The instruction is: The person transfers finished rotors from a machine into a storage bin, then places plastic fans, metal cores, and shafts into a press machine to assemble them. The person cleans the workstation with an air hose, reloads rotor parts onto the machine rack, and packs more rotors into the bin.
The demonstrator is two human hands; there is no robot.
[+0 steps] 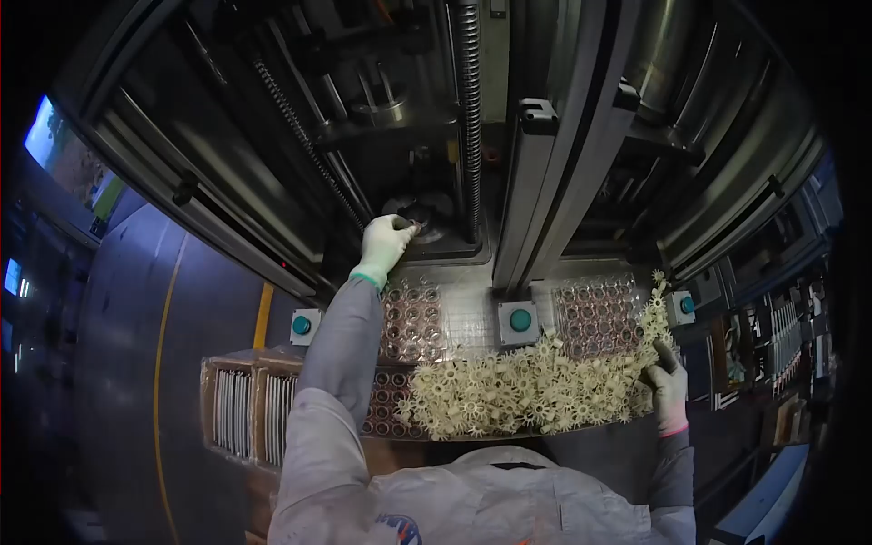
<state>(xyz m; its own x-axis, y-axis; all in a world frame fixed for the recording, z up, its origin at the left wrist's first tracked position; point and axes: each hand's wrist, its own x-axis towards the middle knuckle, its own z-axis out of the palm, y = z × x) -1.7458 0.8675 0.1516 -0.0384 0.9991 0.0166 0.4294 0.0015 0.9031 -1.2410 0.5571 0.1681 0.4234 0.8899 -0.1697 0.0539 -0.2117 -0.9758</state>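
Note:
My left hand (386, 245), in a pale glove with a green cuff, reaches into the machine on the left. Its fingertips are pinched together at the dark round fixture (434, 204), and what they hold is too small to make out. My right hand (670, 386), in a glove with a pink cuff, is at the right end of a heap of cream toothed plastic rings (518, 391). Its fingers are spread beside the heap, with nothing visibly held. A clear tray of copper-coloured rings (413, 318) lies just right of my left forearm.
A second ring tray (598, 313) lies behind the heap. Green push-button boxes stand at left (305, 325), middle (520, 322) and right (683, 306). Metal uprights (549, 173) separate two machine bays. A cardboard box (245, 404) of upright pale strips stands left.

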